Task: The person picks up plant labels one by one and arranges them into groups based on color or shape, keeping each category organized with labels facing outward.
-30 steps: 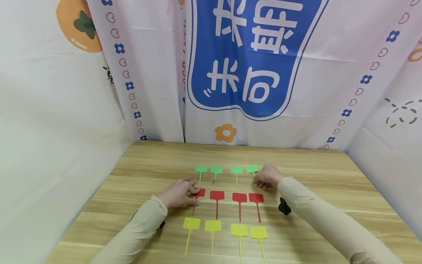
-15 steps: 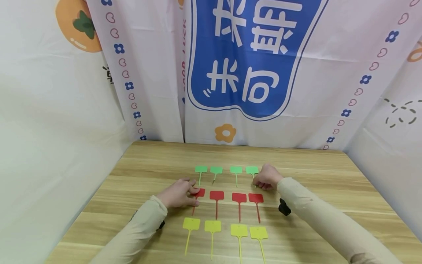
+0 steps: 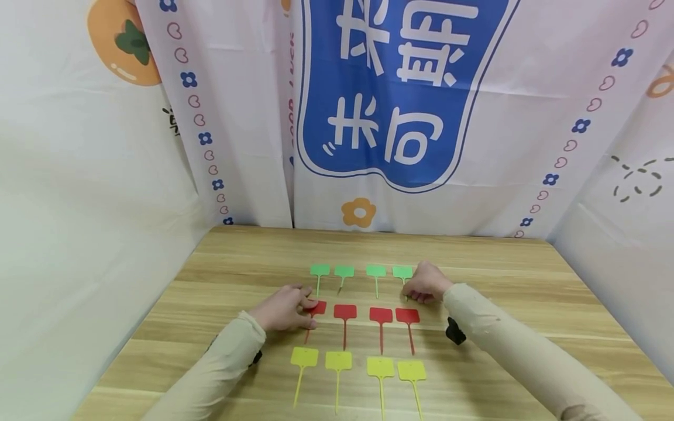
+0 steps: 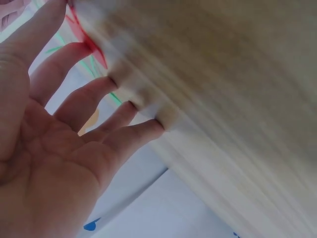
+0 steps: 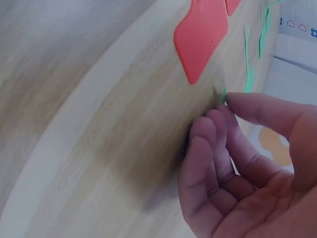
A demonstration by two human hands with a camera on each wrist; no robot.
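Plant labels lie in three rows on the wooden table: green at the back, red in the middle, yellow in front. My right hand (image 3: 427, 282) pinches the stem of the rightmost green plant label (image 3: 402, 272) between thumb and index finger, the other fingers curled beneath. In the right wrist view the stem's tip (image 5: 215, 91) pokes out beyond the pinch. My left hand (image 3: 282, 308) rests at the leftmost red plant label (image 3: 318, 307), fingers spread. The left wrist view has its fingertips down on the tabletop, with index finger and thumb at the red label (image 4: 81, 32).
Several yellow plant labels (image 3: 339, 360) lie nearest the front. Other red labels (image 3: 381, 315) and green labels (image 3: 376, 271) lie between the hands. The table (image 3: 505, 263) ends at a printed cloth backdrop (image 3: 253, 117), with white cloth on both sides.
The rightmost green label's head, slightly tilted a second ago, now lies more level with its row, the right hand still pinching its stem. The left hand has stayed in place.
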